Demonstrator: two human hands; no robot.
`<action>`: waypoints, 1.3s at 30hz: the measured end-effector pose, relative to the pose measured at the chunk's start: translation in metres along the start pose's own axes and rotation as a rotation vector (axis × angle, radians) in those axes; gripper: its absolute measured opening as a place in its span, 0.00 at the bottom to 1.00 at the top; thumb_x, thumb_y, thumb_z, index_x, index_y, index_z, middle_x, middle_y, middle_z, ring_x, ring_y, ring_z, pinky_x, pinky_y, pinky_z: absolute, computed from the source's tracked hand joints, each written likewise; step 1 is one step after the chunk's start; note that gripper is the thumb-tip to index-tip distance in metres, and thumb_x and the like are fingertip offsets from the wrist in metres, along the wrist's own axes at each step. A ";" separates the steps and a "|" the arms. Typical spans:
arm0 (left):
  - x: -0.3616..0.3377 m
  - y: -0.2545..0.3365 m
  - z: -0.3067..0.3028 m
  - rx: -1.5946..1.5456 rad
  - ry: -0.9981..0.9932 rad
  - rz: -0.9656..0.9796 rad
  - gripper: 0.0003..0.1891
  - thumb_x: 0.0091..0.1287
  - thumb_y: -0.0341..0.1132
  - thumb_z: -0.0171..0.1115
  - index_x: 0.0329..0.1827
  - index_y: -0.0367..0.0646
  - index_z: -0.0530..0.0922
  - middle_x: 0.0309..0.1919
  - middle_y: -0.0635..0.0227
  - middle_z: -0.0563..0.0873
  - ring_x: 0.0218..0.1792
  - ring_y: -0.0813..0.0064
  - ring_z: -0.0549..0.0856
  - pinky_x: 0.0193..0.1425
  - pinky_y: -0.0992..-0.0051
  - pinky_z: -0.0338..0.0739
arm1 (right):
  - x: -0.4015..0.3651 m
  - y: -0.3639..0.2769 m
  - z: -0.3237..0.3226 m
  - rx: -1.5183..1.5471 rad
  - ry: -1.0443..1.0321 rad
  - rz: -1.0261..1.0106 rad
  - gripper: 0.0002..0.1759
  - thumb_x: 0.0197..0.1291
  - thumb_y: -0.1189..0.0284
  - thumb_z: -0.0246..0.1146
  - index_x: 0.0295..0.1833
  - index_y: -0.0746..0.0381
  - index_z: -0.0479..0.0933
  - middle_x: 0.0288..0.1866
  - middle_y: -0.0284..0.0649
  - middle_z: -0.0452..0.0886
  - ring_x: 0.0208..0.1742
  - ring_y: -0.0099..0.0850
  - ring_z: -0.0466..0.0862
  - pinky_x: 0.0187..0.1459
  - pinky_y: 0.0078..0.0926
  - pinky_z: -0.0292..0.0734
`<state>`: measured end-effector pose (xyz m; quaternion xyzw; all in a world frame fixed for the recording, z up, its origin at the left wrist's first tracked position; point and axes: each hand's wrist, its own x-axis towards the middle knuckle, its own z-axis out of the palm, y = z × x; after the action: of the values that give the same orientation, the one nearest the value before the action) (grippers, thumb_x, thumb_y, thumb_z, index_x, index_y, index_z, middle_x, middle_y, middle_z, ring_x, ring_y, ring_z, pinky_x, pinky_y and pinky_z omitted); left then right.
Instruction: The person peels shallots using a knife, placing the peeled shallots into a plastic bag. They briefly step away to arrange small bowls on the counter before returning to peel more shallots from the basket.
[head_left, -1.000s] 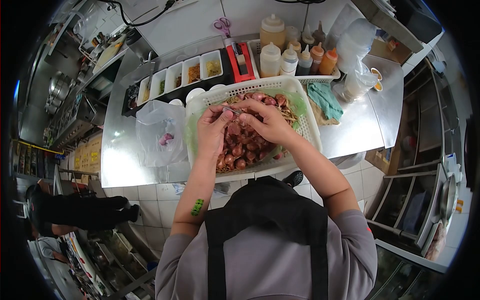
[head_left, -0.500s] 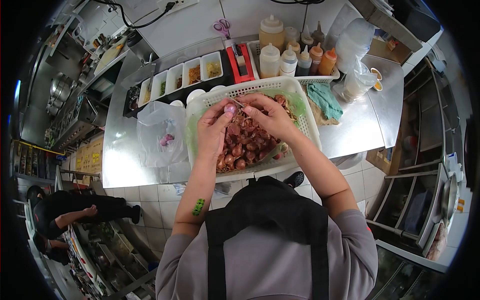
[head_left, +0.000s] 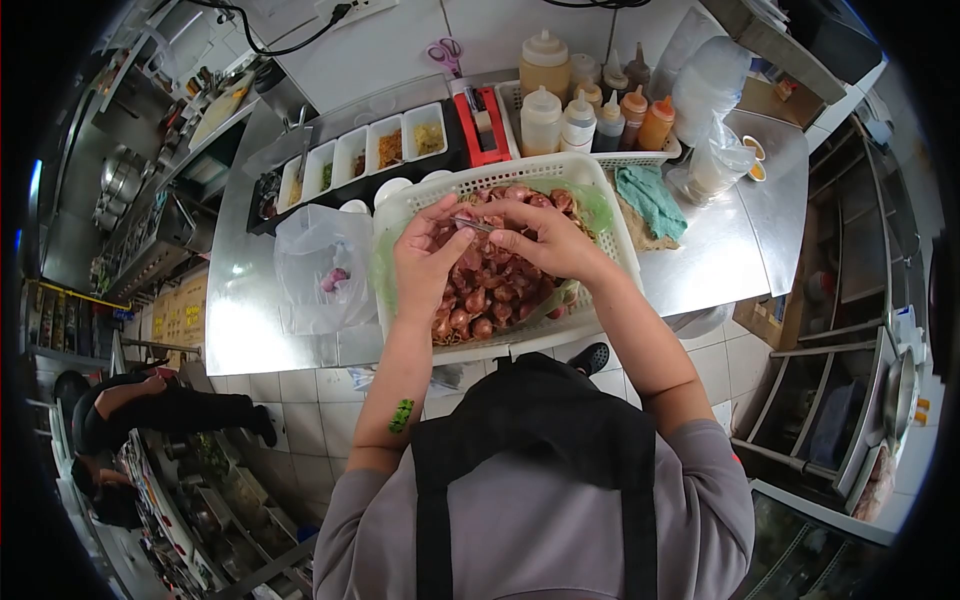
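Note:
Above a white plastic basket (head_left: 618, 215) full of red shallots (head_left: 490, 290), my two hands meet. My left hand (head_left: 424, 252) is closed around a shallot, mostly hidden by the fingers and thumb. In my right hand (head_left: 550, 240) is a small knife (head_left: 474, 225), its thin blade lying against the shallot near my left thumb. Green plastic (head_left: 597, 207) lines the basket's edge. Left of the basket, a clear plastic bag (head_left: 310, 250) stands open with a few peeled purple shallots (head_left: 335, 279) in it.
Behind the basket are white topping trays (head_left: 428, 138), a red dispenser (head_left: 484, 125) and several squeeze bottles (head_left: 541, 122). A green cloth (head_left: 650, 203) and plastic bags (head_left: 718, 155) lie to the right on the steel table (head_left: 720, 250). A co-worker in dark clothes (head_left: 180, 410) is at lower left.
My fingers have turned the shallot, which shows less now, and the knife has shifted across it. The co-worker's arm at the left has moved up.

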<state>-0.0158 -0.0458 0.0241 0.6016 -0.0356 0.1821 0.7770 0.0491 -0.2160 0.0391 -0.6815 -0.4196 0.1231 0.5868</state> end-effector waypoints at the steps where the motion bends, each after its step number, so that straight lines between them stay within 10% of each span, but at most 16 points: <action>1: 0.000 0.000 0.000 0.029 0.010 0.004 0.21 0.58 0.19 0.61 0.56 0.36 0.73 0.46 0.64 0.80 0.43 0.80 0.80 0.47 0.81 0.76 | 0.000 0.000 0.000 0.000 -0.001 0.000 0.19 0.62 0.68 0.57 0.59 0.53 0.71 0.51 0.38 0.79 0.52 0.33 0.78 0.54 0.30 0.70; 39: 0.000 -0.001 0.004 -0.018 0.043 0.019 0.15 0.59 0.20 0.60 0.50 0.34 0.76 0.44 0.66 0.82 0.44 0.80 0.80 0.50 0.81 0.75 | 0.002 0.002 0.005 0.001 0.108 0.048 0.16 0.63 0.69 0.57 0.55 0.58 0.74 0.48 0.40 0.79 0.50 0.32 0.78 0.53 0.27 0.70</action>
<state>-0.0151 -0.0499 0.0246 0.5902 -0.0262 0.2023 0.7811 0.0481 -0.2114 0.0366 -0.6966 -0.3710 0.1005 0.6058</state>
